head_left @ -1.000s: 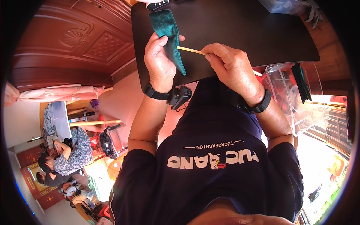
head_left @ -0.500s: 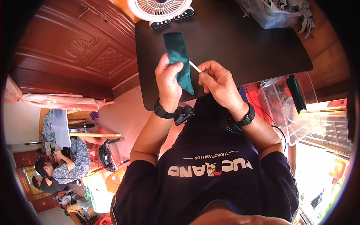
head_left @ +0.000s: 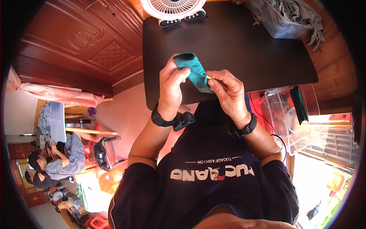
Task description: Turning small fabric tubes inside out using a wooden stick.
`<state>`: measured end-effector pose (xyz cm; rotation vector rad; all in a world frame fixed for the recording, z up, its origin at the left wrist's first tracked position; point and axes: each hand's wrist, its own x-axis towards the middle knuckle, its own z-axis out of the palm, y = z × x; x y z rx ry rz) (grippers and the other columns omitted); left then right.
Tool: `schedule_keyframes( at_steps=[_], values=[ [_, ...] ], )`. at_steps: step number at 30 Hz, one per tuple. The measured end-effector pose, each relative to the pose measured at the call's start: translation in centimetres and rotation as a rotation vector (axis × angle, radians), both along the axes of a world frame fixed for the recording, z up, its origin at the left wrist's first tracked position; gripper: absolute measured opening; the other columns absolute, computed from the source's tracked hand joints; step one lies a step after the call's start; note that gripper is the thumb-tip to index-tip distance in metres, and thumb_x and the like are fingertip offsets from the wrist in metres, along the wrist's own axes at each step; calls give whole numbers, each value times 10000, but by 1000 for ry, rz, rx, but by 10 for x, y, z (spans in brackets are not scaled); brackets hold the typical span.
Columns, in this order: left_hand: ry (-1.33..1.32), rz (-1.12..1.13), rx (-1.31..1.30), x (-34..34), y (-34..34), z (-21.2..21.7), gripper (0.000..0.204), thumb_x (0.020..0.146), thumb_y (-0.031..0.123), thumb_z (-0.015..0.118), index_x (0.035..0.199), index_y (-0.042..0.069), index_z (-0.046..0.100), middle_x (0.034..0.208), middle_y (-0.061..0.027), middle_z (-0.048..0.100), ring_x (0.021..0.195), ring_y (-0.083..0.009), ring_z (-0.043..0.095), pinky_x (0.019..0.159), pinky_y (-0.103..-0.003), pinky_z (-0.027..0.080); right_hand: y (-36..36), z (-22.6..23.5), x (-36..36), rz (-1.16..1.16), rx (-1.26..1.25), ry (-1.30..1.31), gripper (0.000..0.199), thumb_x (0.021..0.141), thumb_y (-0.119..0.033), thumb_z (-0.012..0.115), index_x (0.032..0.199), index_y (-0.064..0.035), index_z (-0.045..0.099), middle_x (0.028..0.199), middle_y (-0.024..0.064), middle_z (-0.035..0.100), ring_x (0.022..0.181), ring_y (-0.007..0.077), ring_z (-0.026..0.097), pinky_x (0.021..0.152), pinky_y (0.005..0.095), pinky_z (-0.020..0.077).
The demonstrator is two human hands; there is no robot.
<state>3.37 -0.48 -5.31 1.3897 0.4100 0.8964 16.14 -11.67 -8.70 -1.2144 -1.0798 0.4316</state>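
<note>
A dark teal fabric strip (head_left: 196, 72) with a soft sheen is held above the near part of the black table (head_left: 225, 42). My left hand (head_left: 170, 89) is closed on its left edge, thumb on top, and the strip's far end bends over. At the strip's right edge, my right hand (head_left: 231, 95) is closed in a pinch on a thin pale stick (head_left: 208, 77). Only a short bit of the stick shows; whether its end is inside the fabric or behind it, I cannot tell. The right fingertips are close against the strip's lower right edge.
A white fan (head_left: 173, 8) stands at the table's far left. At the far right, a clear bin (head_left: 284, 28) overflows with grey cloth. Dark green cloth (head_left: 298, 104) hangs in a clear plastic container (head_left: 276, 110) at my right. Other people (head_left: 63, 162) sit farther left.
The fabric strip has come nearer and tilted, its far end now curling over. My right hand has moved up against its edge, so less of the stick shows. The whole view has shifted slightly.
</note>
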Motion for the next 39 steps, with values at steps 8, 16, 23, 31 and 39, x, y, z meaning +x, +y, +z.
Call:
schedule_keyframes(
  at_steps=[8, 16, 23, 31, 39],
  values=[
    [-112, -110, -234, -6, -8, 13, 313, 863, 103, 418, 1084, -61, 566, 1152, -240, 582, 1030, -284, 602, 579, -229, 486, -4, 1, -1, 4, -5, -6, 147, 805, 40, 645, 947, 3, 648, 826, 57, 609, 741, 104, 601, 655, 214, 494],
    [-153, -208, -258, -4, -16, 18, 357, 907, 154, 412, 1121, -103, 535, 1042, -226, 615, 984, -348, 621, 831, -399, 542, -7, -2, -6, 68, -24, 165, 114, 854, -86, 658, 934, -7, 646, 702, -9, 570, 612, 41, 491, 534, 176, 408],
    [-9, -104, -169, -4, -25, 22, 367, 935, 233, 492, 1104, -82, 573, 988, -187, 642, 927, -258, 642, 827, -358, 530, -4, -4, -15, 158, -6, 423, 127, 894, -153, 623, 890, -33, 583, 656, -17, 551, 524, 18, 428, 467, 163, 350],
    [16, -129, -126, -3, -17, 22, 394, 937, 234, 454, 1187, -67, 499, 1111, -200, 587, 1003, -262, 608, 804, -365, 543, -1, 6, -2, 355, -105, 618, 122, 921, -169, 579, 889, -53, 564, 641, -1, 549, 482, 30, 411, 421, 174, 311],
    [-150, -168, -211, -8, -7, 26, 343, 938, 192, 400, 1092, -91, 519, 1013, -236, 606, 920, -324, 639, 725, -353, 575, -4, 3, -6, 312, -141, 439, 131, 924, -169, 576, 892, -42, 579, 631, 4, 552, 485, 29, 419, 430, 174, 322]
  ],
)
